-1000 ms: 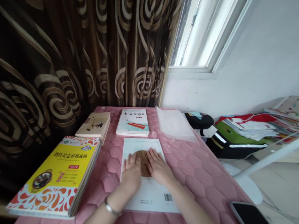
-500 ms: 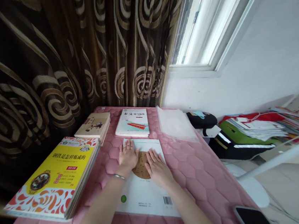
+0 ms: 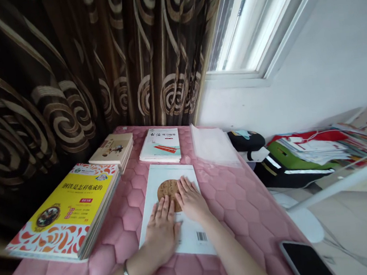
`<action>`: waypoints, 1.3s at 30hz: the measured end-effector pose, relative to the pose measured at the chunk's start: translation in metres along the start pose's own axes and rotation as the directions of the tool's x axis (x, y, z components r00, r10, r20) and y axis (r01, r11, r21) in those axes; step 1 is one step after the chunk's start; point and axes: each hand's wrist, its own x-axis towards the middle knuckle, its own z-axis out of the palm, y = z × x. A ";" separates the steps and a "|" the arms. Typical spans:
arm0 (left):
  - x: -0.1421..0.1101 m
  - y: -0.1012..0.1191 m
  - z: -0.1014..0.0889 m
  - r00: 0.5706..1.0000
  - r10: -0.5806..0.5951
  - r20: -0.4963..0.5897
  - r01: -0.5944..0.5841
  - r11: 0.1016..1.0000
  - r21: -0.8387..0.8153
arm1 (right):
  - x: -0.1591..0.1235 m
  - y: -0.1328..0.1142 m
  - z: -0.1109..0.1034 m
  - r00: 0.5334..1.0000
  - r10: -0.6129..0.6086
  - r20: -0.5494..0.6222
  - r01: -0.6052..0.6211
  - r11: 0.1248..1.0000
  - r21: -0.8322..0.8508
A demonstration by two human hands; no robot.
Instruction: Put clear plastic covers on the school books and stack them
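Note:
A pale book (image 3: 152, 182) lies flat in front of me, a brown round picture and a barcode on its upward face. My left hand (image 3: 163, 231) rests on its lower left part, fingers stretched forward to the edge of the round picture; a metal bracelet circles the wrist. Flat on the right side of the round picture lies my right hand (image 3: 192, 200), its fingers extended. Neither hand grips anything. Just beyond the book sits a small stack of white books (image 3: 160, 145) with a red picture on the top cover.
At left stand a stack of yellow-covered books (image 3: 75, 201) and a stack of tan books (image 3: 112, 148). Clear plastic sheets (image 3: 213, 145) lie at the back right of the pink padded table (image 3: 241, 219). A phone (image 3: 306, 260) is near the right edge. Bags and papers are piled beyond.
My left hand has slid back toward me, from the book's upper left to its lower left. My right hand stays near the round picture, shifted only slightly. The view has tilted a little.

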 end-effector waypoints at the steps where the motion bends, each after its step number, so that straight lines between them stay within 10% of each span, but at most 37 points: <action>1: -0.010 -0.004 -0.002 0.999 0.009 -0.047 -0.008 1.000 0.025 | 0.000 0.000 0.000 1.000 0.003 0.006 -0.003 1.000 0.003; 5: -0.035 -0.026 -0.014 0.994 -0.015 -0.106 0.021 0.999 0.050 | 0.001 -0.001 -0.002 0.999 0.015 0.031 -0.015 1.000 0.006; 11: -0.052 -0.041 -0.030 0.923 -0.360 0.136 0.373 0.923 -0.090 | 0.001 0.000 0.000 1.000 0.012 0.006 -0.012 1.000 0.016; 22: -0.017 -0.082 -0.064 0.680 -0.415 0.605 0.733 0.389 -0.558 | 0.001 0.000 -0.001 1.000 0.011 0.009 -0.011 0.999 0.033; 31: -0.008 -0.088 -0.069 0.717 -0.309 0.625 0.670 0.554 -0.494 | 0.002 0.001 0.003 0.999 0.000 -0.035 0.001 0.999 0.038; 39: 0.004 -0.067 -0.096 0.777 -0.346 0.526 0.547 -0.041 -0.836 | -0.005 0.006 -0.008 0.983 -0.042 -0.179 0.081 0.973 0.218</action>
